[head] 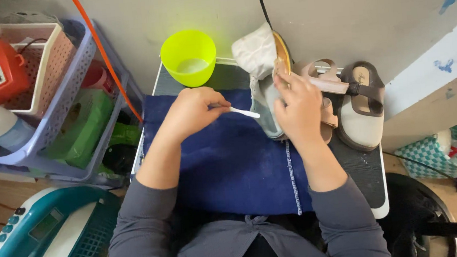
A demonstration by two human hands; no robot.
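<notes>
Here, left hand (192,112) fingers pinch one white brush (243,112); right hand (299,109) grips one of two sandals (271,79).

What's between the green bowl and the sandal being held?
Head view: only a bare strip of dark tabletop lies between the green bowl and the cloth-wrapped sandal.

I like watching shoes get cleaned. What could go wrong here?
1. The yellow-green bowl of whitish liquid sits near the table's back edge, close to the left hand; a bump might spill it.
2. The right hand holds the sandal upright; it might slip.
3. The small white brush might flick drops onto the blue cloth.
</notes>
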